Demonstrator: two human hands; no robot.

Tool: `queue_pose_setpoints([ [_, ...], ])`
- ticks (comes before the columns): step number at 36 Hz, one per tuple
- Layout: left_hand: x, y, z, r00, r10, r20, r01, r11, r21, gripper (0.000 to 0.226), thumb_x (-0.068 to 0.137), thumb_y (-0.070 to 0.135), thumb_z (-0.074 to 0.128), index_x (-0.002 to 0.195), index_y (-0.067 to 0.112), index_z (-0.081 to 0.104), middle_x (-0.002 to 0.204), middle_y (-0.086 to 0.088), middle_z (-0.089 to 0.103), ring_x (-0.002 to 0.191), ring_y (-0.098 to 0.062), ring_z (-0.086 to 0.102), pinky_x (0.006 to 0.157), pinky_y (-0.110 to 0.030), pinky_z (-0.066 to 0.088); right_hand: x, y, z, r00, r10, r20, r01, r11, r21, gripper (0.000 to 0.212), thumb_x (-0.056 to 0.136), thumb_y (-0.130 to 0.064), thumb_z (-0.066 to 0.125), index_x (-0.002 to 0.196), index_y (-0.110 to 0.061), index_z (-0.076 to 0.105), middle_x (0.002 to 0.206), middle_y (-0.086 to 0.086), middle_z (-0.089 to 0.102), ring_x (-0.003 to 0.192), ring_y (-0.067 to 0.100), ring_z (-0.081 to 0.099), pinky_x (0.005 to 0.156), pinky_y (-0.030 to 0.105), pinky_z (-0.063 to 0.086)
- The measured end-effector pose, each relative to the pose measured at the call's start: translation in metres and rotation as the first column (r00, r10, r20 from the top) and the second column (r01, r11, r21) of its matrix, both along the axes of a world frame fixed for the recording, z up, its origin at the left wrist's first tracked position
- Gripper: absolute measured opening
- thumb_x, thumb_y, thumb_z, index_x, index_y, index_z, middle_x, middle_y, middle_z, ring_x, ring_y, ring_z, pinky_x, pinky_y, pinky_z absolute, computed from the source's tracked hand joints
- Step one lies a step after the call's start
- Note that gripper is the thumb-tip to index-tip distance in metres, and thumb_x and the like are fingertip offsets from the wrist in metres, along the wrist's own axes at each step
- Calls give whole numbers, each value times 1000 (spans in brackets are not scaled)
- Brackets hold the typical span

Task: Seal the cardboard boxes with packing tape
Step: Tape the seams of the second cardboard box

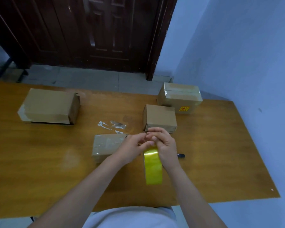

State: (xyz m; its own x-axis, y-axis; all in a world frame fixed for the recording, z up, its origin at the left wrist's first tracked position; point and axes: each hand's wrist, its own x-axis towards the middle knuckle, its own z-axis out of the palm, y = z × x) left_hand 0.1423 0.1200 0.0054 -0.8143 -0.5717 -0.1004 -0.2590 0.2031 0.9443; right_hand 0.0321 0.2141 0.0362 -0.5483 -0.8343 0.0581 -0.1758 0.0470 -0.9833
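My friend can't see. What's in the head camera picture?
Two hands, left hand and right hand, pick at the end of a yellow tape roll held over a wooden table. Four cardboard boxes sit on it, with clear tape scraps between them and a dark door behind.

An orange-brown wooden table (39, 170) carries four brown cardboard boxes: a large one (48, 106) at ten o'clock, a taped one (179, 96) at one o'clock, a small one (160, 117) just before it, and a central one (105, 145). Crumpled clear tape scraps (113, 125) lie at twelve o'clock, and a dark pen (181, 155) at three o'clock.

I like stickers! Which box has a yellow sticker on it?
The far right box, nearest the blue wall, has a yellow sticker; the other three show none.
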Motion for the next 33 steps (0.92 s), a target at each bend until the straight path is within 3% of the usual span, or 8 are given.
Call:
queue_pose_setpoints([
  [7, -7, 1, 4, 982, 165, -91, -147, 972, 182, 28, 87, 11, 66, 63, 15, 54, 48, 14, 48, 48, 3, 46, 44, -14, 40, -6, -10, 11, 986, 37, 163, -62, 987, 151, 58, 93, 2, 52, 135, -36, 46, 133, -13, 50, 113, 8, 58, 96, 26, 49],
  [10, -8, 0, 6, 974, 211, -78, -192, 962, 194, 29, 89, 11, 64, 63, 12, 52, 51, 11, 45, 47, 2, 45, 44, -13, 38, -5, -7, 7, 972, -27, 232, -27, 974, 227, 56, 93, -33, 57, 144, -30, 34, 134, -15, 47, 125, 10, 49, 107, 35, 41],
  [13, -4, -8, 0, 933, 359, -17, -344, 905, 251, 31, 92, 19, 62, 63, 14, 50, 58, -1, 51, 55, -11, 53, 47, -26, 47, -5, 5, 2, 932, -132, 338, 44, 966, 256, 59, 74, -69, 59, 122, -35, 51, 127, -10, 53, 122, 13, 51, 108, 41, 40],
  [18, -2, -27, -6, 858, 500, 116, -509, 797, 325, 36, 94, 25, 60, 61, 16, 47, 67, -11, 54, 64, -24, 56, 60, -52, 55, -1, 24, 1, 886, 172, 430, -311, 909, 278, 63, 72, -58, 63, 119, -17, 60, 114, 10, 65, 107, 24, 62, 93, 39, 47],
  [21, -4, -39, -8, 859, 489, 149, -511, 813, 280, 38, 90, 26, 63, 55, 19, 52, 62, -8, 50, 61, -21, 50, 59, -48, 50, 6, 23, 8, 856, 309, 414, -434, 866, 251, 54, 80, -32, 66, 125, -5, 54, 107, 8, 63, 98, 13, 62, 82, 25, 52],
  [25, -3, -55, -9, 893, 419, 166, -438, 893, 102, 40, 83, 31, 70, 49, 17, 52, 53, -3, 48, 55, -19, 46, 56, -35, 39, 11, 18, 15, 914, 266, 306, -353, 893, 277, 30, 92, -16, 61, 117, -2, 57, 96, 4, 63, 88, 13, 61, 74, 24, 51],
  [30, -6, -66, 1, 888, 412, 206, -378, 907, -182, 39, 88, 32, 65, 53, 22, 52, 52, 4, 49, 56, -19, 48, 54, -31, 34, 20, 17, 17, 957, 165, 240, -253, 878, 405, 17, 91, -27, 62, 89, -11, 65, 74, -3, 64, 67, 10, 61, 59, 23, 50],
  [33, -7, -77, 1, 901, 389, 192, -333, 904, -267, 39, 90, 38, 63, 56, 21, 52, 54, 5, 48, 56, -18, 45, 53, -30, 29, 25, 22, 6, 961, 54, 273, -198, 822, 535, 36, 92, -44, 56, 74, -12, 53, 64, 1, 53, 54, 13, 53, 53, 22, 41],
])
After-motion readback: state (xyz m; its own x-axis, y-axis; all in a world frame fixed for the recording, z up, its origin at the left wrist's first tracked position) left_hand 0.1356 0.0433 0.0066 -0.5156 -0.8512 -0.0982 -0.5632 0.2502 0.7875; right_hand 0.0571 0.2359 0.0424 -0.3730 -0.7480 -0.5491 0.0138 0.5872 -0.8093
